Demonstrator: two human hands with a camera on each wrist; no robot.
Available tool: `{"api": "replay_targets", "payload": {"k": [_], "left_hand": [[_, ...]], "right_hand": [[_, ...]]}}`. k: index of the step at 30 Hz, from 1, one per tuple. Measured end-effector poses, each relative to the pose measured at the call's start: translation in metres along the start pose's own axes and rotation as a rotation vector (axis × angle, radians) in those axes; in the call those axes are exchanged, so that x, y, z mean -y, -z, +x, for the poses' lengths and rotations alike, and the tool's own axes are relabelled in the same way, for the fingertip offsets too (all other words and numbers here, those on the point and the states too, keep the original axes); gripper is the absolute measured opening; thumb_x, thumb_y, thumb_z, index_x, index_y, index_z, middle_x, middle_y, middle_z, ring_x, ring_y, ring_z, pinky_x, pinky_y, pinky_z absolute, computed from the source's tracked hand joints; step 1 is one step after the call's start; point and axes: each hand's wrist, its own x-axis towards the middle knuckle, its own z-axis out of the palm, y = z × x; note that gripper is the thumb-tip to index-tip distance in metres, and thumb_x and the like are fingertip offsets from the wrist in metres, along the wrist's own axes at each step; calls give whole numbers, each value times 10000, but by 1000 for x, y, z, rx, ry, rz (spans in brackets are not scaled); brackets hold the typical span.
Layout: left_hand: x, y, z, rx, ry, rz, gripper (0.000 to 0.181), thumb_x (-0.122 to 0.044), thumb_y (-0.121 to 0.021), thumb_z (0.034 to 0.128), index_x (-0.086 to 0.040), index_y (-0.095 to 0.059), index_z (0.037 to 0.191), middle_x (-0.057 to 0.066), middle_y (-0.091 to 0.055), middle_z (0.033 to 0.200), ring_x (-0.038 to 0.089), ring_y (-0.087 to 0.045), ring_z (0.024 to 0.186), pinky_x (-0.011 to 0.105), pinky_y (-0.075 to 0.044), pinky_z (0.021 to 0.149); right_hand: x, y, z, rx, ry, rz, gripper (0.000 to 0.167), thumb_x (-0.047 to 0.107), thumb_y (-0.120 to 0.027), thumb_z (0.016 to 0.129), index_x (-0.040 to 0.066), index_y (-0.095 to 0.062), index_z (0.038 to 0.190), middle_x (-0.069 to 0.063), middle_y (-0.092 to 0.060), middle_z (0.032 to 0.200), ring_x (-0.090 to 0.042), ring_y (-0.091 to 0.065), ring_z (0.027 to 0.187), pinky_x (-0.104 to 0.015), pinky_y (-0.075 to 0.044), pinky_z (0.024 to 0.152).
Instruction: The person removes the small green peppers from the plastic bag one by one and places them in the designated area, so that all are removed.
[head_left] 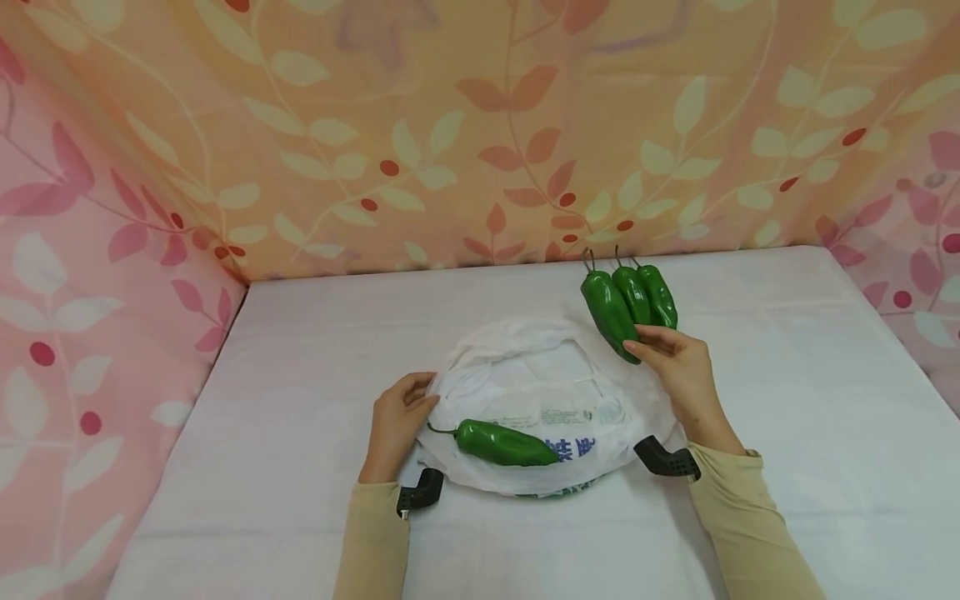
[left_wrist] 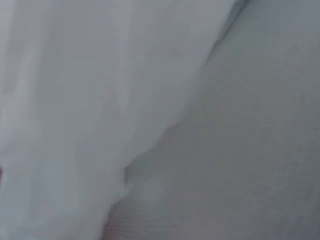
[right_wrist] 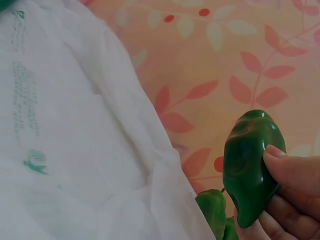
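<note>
A white plastic bag [head_left: 525, 392] lies spread with its mouth open, one green pepper [head_left: 502, 443] resting inside near the front. At the bag's left edge, my left hand [head_left: 397, 425] pinches the plastic between thumb and fingers. The left wrist view has only the bag's blurred white film [left_wrist: 90, 100] and cloth; the hand's grip is hidden there. My right hand [head_left: 678, 371] pinches another green pepper [head_left: 609, 312] by its lower end, above the bag's right rim. In the right wrist view the thumb presses on that glossy pepper [right_wrist: 252, 165].
Two more green peppers [head_left: 657, 293] lie side by side at the back, just behind the held one. A white cloth [head_left: 300, 358] covers the table. Floral curtains [head_left: 420, 150] rise behind and on both sides. A black wrist camera [head_left: 663, 458] sits near the bag's right edge.
</note>
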Motion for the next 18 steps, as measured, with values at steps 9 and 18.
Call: {"api": "replay_targets", "payload": {"k": [9,18], "left_hand": [[1,-1,0,-2,-10,7,310,-46,-687,837,-47,-657,1146,139,-664,1116,254,-641,1020,403,-517,872],[2,-1,2,-11,-34,11,309,-10,-685,835,-29,-656,1142,156,-664,1107,264,-643,1015,395,-522,863]], "right_hand": [[2,9,2,-35,0,35,386,89,-719,835,-108,-608,1147,191,-627,903,35,-607,844,-101,-491,728],[2,18,7,-68,-3,82,243,84,-731,823,20,-678,1051,156,-655,855,5,-611,825,-99,-491,708]]}}
